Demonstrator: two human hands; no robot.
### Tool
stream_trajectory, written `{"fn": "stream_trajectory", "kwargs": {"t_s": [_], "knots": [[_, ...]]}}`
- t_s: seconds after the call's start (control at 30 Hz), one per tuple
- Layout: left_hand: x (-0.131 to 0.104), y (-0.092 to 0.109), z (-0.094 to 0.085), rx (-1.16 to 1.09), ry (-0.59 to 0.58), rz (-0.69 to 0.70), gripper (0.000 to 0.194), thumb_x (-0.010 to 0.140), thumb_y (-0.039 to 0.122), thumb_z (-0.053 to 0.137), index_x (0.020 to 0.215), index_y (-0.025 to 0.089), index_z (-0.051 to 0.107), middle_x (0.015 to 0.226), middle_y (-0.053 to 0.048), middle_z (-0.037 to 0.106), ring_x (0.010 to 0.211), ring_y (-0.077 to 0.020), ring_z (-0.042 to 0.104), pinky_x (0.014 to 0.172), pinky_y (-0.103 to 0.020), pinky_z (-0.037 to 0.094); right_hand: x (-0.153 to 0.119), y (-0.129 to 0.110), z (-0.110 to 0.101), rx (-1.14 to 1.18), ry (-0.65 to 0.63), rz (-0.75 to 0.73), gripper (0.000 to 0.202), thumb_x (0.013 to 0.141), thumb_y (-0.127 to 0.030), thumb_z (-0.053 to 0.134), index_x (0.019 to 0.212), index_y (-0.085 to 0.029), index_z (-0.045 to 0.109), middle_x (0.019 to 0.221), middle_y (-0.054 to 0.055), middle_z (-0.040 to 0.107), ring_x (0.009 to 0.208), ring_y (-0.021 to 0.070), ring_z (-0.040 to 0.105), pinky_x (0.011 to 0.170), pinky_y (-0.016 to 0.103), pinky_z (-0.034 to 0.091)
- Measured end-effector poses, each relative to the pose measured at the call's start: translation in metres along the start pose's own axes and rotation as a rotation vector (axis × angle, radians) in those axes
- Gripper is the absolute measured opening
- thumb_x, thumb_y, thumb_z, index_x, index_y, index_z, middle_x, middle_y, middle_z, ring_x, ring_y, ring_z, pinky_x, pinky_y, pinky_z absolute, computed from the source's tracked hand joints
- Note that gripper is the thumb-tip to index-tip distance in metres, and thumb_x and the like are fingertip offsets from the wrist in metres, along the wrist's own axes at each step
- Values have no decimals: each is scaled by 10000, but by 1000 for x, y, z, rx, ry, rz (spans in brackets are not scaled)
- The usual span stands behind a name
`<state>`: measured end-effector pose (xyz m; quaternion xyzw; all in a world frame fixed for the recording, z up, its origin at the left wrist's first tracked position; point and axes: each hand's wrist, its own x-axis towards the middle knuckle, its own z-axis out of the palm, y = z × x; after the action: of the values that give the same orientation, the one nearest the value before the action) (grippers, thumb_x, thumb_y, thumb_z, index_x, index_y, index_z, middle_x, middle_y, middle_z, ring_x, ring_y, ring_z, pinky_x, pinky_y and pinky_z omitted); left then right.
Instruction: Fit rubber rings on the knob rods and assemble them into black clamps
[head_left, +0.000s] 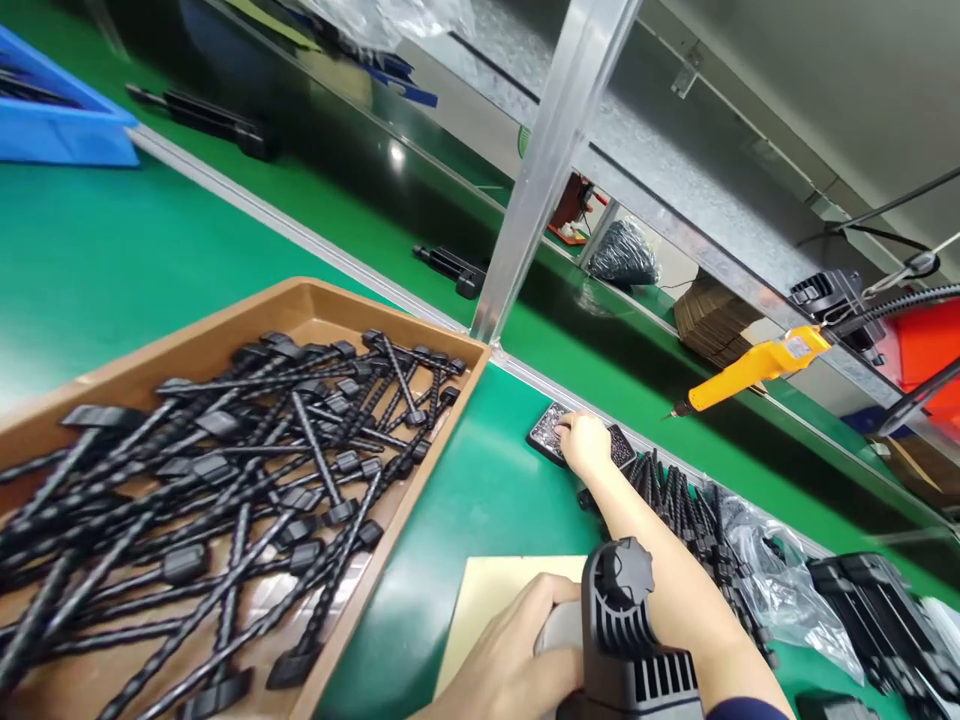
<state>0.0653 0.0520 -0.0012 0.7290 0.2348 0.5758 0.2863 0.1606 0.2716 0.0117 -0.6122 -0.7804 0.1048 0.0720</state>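
In the head view, a black part [634,640] sits bottom, right of centre, long axis running up the frame, knobbed end topmost. The left hand [517,645] grips it from the left, fingers curled. The right forearm slants up-left, its right hand [587,443] bunched at a small tray [541,451] mid-frame; whether it pinches anything, I cannot tell

A black part [626,635], ribbed and bearing a lobed round knob [628,573], is held aloft in the foreground; beyond it, a small black tray [535,442] of tiny shiny pieces [548,427] rests on the green bench [431,510].
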Motion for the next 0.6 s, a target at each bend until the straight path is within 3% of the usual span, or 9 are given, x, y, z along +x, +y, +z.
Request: {"fn": "stream_trajectory", "kwargs": {"t_s": [0.23,0.37,0.5,0.6], "knots": [[16,27,-16,-85,-67,-136,548,651,86,655,1167,232,543,1144,-134,505,1022,-312,525,770,-380,528,1,9,2,91,-25,103,240,968,-335,582,1118,-154,630,1151,76,642,1036,214,630,920,438,525],[23,31,-22,-70,-132,-108,529,683,66,656,1169,234,534,1127,-121,500,1048,-306,526,791,-376,542,3,8,-4,195,7,136,224,961,-333,597,1068,-142,642,1088,65,661,980,199,648,887,417,540],[26,32,-22,-55,-157,-94,521,710,69,642,1192,219,515,1127,-121,485,1075,-299,510,846,-392,546,-13,0,-30,351,93,100,156,940,-280,624,944,-131,670,965,44,697,904,179,671,868,387,546],[26,33,-21,-73,-140,-77,574,704,77,666,1229,230,493,1152,-117,482,1076,-294,503,858,-397,542,-63,-7,-66,499,193,-4,109,898,-206,618,856,-146,698,864,31,726,836,175,688,816,316,554]]}}
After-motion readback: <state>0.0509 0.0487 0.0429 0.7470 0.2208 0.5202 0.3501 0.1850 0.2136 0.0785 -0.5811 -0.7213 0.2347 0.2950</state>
